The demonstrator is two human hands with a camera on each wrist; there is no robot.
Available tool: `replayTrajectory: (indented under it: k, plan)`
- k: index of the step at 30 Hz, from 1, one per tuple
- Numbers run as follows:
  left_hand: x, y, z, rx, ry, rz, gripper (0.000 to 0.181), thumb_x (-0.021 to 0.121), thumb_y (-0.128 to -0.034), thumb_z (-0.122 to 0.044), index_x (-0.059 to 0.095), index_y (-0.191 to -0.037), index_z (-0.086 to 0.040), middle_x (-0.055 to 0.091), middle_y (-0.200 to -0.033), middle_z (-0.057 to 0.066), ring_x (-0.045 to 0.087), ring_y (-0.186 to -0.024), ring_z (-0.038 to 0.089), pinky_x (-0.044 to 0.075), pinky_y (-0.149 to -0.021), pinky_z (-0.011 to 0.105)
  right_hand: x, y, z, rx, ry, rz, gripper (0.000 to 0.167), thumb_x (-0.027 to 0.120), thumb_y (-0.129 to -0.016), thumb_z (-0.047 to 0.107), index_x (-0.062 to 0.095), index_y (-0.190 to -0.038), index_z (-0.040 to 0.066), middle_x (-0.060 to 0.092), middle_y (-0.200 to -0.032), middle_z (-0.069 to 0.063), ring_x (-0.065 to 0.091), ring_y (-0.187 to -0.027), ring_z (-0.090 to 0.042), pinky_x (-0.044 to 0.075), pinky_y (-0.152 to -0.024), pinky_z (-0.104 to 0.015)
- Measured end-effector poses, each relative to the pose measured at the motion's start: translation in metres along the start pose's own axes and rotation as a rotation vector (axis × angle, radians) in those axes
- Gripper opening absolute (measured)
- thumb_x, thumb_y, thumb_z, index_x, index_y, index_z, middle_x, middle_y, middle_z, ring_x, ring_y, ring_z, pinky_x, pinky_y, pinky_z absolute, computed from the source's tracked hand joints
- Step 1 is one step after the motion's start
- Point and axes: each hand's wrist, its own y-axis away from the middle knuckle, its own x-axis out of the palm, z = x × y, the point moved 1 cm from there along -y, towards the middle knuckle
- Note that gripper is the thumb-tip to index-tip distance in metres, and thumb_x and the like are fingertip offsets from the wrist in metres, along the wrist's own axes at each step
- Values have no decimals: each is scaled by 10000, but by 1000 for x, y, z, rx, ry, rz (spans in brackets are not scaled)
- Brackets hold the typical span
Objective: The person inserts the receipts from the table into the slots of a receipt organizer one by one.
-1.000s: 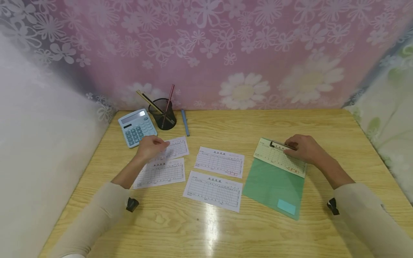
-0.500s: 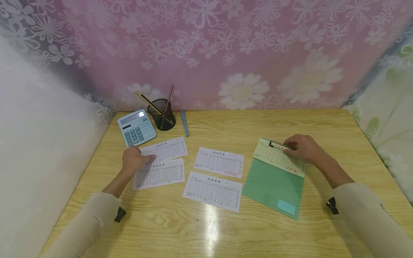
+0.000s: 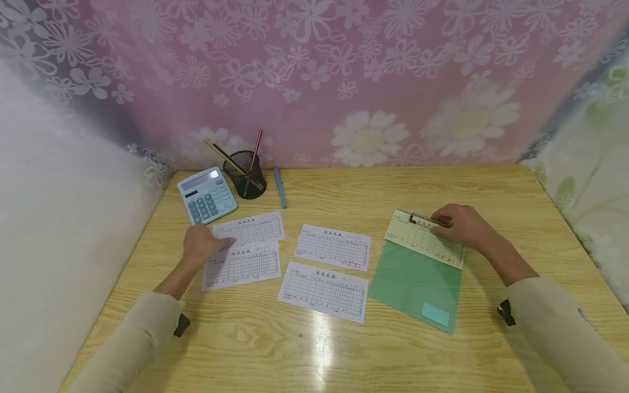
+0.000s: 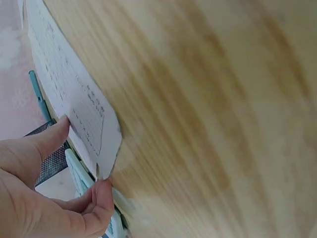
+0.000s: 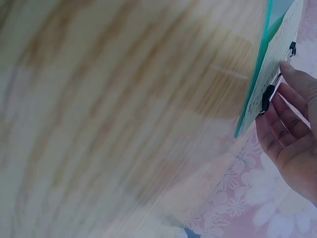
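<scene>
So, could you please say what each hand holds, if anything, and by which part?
The right hand grips the clipboard by its clip, near the right end. The left hand touches the left end of the upper-left slip; pinching is unclear.

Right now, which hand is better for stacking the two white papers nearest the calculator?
Probably the left hand: it touches those white papers, while the right hand is busy at the clip on the green board.

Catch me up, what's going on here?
Someone's left hand touches the left pair of white forms on a wooden table; whether it pinches one is unclear. The right hand grips the clip of a green clipboard, with a yellow form under the clip. Two more white forms lie between the hands.
</scene>
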Motion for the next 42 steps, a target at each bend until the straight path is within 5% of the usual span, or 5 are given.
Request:
replayTrajectory:
  k: [12, 20, 25, 33, 42]
  plan:
    - [1, -7, 9, -37, 45, 66, 489, 764, -774, -378, 654, -909, 79, 649, -749, 152, 540, -613, 176, 402, -471, 222, 0, -1, -1, -2, 5, 5, 356, 654, -892, 202, 620, -1146, -45, 648, -1046, -205, 629, -916, -332, 523, -751, -473]
    - [-4, -11, 20, 6, 94, 110, 261, 684, -838, -201, 661, -803, 57, 648, -734, 124, 497, -600, 156, 381, -489, 225, 1, -1, -2, -8, 15, 1, 343, 662, -885, 198, 630, -1129, -41, 651, -1017, -185, 628, -887, -307, 519, -736, -461]
    - [-9, -4, 19, 27, 111, 123, 265, 652, -873, -179, 666, -941, 77, 667, -860, 178, 543, -686, 184, 415, -541, 224, 0, -1, -1, -9, 11, 3, 347, 662, -887, 197, 627, -1136, -41, 649, -1031, -192, 629, -899, -317, 521, -745, -466]
    - [-23, 4, 11, 152, 153, 11, 316, 590, -934, -186, 620, -1081, 92, 652, -1034, 264, 601, -848, 277, 461, -628, 231, -1, -1, -1, -7, 15, -3, 348, 667, -884, 202, 629, -1135, -37, 650, -1030, -190, 628, -897, -313, 519, -745, -465]
    - [-36, 12, 2, 266, 161, -100, 244, 580, -947, -164, 624, -1047, 55, 660, -977, 226, 598, -840, 291, 475, -674, 279, -1, -1, 1, 6, 19, 5, 345, 668, -883, 211, 639, -1124, -34, 653, -1033, -194, 630, -903, -313, 519, -756, -467]
